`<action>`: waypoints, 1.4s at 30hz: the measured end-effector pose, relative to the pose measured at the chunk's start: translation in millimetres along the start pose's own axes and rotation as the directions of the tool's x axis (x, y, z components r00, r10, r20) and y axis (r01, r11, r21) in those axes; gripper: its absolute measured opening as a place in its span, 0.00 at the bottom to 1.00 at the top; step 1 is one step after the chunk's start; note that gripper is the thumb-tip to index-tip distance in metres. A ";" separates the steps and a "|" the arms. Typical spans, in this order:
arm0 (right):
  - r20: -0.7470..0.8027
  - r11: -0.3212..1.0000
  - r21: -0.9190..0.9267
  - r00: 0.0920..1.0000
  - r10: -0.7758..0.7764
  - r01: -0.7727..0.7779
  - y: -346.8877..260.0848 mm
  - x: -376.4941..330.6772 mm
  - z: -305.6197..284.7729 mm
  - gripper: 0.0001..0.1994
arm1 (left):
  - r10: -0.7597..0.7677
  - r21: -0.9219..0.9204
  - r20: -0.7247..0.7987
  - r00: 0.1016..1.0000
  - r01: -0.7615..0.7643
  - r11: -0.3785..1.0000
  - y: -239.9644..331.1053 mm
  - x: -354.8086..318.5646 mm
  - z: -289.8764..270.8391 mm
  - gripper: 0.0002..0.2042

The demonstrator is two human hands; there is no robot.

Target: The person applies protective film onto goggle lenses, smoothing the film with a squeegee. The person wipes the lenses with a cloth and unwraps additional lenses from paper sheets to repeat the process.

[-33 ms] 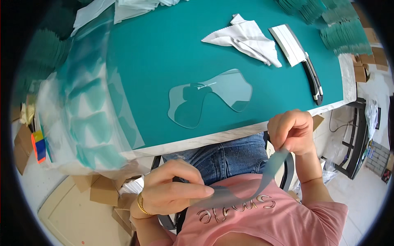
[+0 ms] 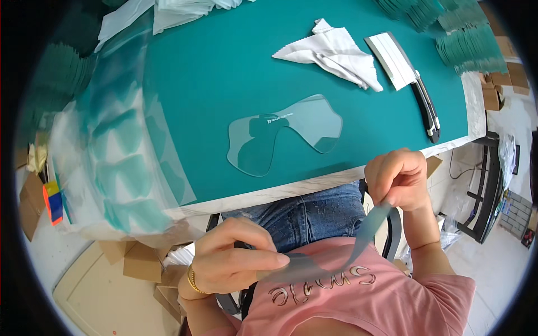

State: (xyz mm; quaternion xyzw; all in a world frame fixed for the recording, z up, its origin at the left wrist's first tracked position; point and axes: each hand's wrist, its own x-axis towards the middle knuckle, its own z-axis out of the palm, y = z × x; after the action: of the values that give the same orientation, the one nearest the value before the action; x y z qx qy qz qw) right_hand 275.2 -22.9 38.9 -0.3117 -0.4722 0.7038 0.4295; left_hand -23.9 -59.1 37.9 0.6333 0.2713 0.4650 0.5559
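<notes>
Both my hands are in front of my chest, below the table's near edge. Pinched between them is a thin, translucent grey-green lens film (image 2: pixel 370 231) that curves down in the middle. My left hand (image 2: pixel 238 259) is closed on one end, thumb against fingers. My right hand (image 2: pixel 397 178) is higher and grips the other end between thumb and fingertips. Part of the film blends into the pink shirt behind it. Flat on the green mat (image 2: pixel 218 73) lies a clear one-piece visor lens (image 2: pixel 284 120), apart from both hands.
Beyond the lens is a crumpled white cloth (image 2: pixel 342 56). Right of it lies a white flat blade-like piece (image 2: pixel 392 60) with a black handle (image 2: pixel 427 112). Stacked green lens pieces (image 2: pixel 471 47) are at the far right; clear sheets with lens shapes (image 2: pixel 123 143) cover the left edge.
</notes>
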 end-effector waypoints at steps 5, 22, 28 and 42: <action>-0.058 0.989 -0.126 0.995 -0.084 0.076 0.8 -0.7 -8.0 0.06 | -0.111 0.225 -0.235 0.965 0.166 0.960 0.5 4.4 -2.4 0.10; -0.546 0.818 -0.426 0.831 0.108 -0.386 12.2 29.7 -1.0 0.08 | 0.002 0.404 -0.638 0.770 0.332 0.852 -58.9 33.6 10.6 0.20; 0.079 0.559 -0.823 0.995 -0.056 0.097 -2.3 16.3 -12.0 0.05 | 0.216 0.595 -0.216 0.952 -0.047 0.803 -25.0 -17.2 1.0 0.23; 0.315 0.211 -0.926 0.949 -0.031 0.314 0.1 60.2 20.6 0.06 | 0.205 0.655 -0.257 0.944 0.015 0.755 -15.2 -34.5 -1.6 0.21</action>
State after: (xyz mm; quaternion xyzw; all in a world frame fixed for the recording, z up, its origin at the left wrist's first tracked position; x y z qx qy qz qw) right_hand 231.5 23.0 44.2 -0.3718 -0.8826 0.2374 0.1628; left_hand -37.2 -84.6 13.4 0.7173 0.4671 0.4645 0.2273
